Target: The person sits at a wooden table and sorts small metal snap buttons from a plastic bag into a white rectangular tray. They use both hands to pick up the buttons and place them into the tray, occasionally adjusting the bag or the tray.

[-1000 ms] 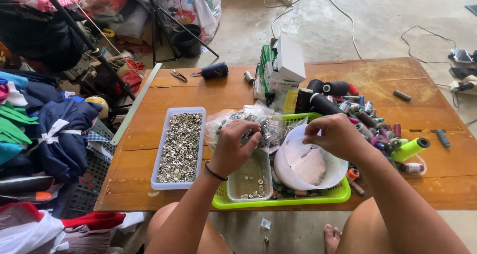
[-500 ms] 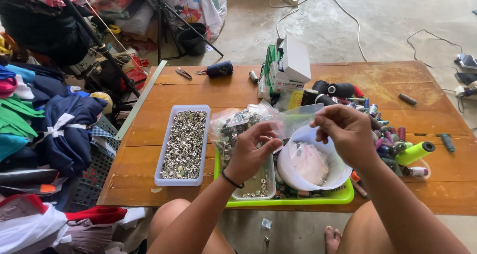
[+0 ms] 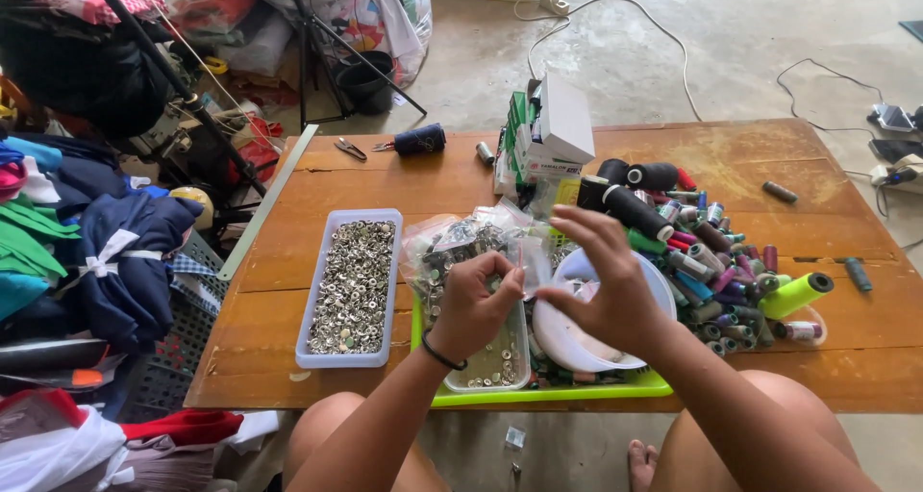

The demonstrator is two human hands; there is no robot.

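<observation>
My left hand (image 3: 473, 304) is closed in a pinch on a small metal piece, above a small clear tub (image 3: 500, 367) of metal fasteners. My right hand (image 3: 608, 280) hovers over a white bowl (image 3: 567, 343). Its fingers are spread, and its thumb and forefinger meet my left fingertips. What lies between them is too small to see. Tub and bowl both sit in a green tray (image 3: 577, 392) at the table's near edge. A crumpled clear bag (image 3: 452, 247) of metal pieces lies just behind my left hand.
A long clear tray (image 3: 351, 285) of metal snaps lies left of the green tray. Several thread spools (image 3: 716, 261) and a yellow-green cone (image 3: 796, 295) crowd the right. Boxes (image 3: 550, 126), scissors (image 3: 349, 149) and a dark spool (image 3: 418, 139) sit further back. Clothes (image 3: 106, 252) pile up left of the wooden table (image 3: 288, 357).
My left hand has lifted from the tub and moved right to meet my right hand's fingertips. My right hand has risen slightly above the bowl.
</observation>
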